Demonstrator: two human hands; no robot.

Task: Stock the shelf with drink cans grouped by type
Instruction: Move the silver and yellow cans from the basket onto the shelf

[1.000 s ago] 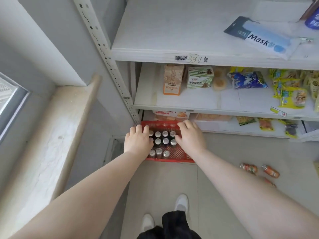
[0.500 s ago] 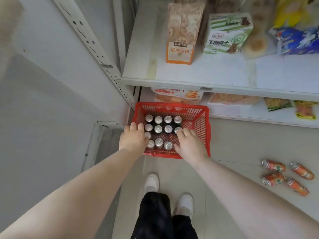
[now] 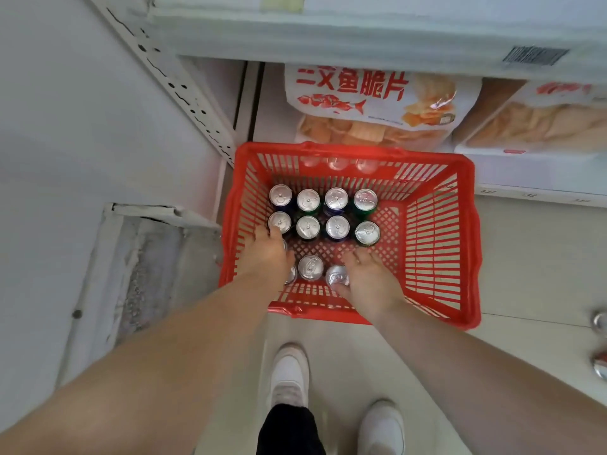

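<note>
A red plastic basket stands on the floor in front of the lowest shelf. It holds several upright drink cans with silver tops and dark blue or green bodies. Both my hands are down inside the basket at its near side. My left hand curls over a can in the left column, and only a sliver of that can's rim shows. My right hand has its fingers curled down and its thumb against the near can. One more can stands between my hands.
The bottom shelf behind the basket carries chip bags. A perforated shelf upright and a wall close off the left side. Two can ends lie on the floor at the right edge. My white shoes stand below the basket.
The view has dropped and closed in on the basket. Both hands moved from the basket's rim and can tops down in among the near cans, with the fingers now curled.
</note>
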